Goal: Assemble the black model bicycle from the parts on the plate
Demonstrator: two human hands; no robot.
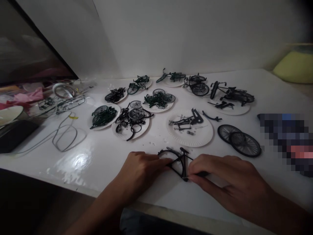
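Note:
A black miniature bicycle frame, with a curved mudguard on it, stands on the table near its front edge. My left hand is closed on the rear part of this frame, fingers pinching it from the left. On the other side, my right hand is closed around a small screwdriver; mostly the dark handle shows between the fingers. Its thin metal tip meets the bottom of the frame near the crank area. Just beyond lies a paper plate with small black bicycle parts and tiny metal pieces.
Two loose wheels overlap on the right, beside a blurred-out item. Several plates of miniature bicycle parts stand farther back. A grey cable, a tape roll and a dark screen are on the left.

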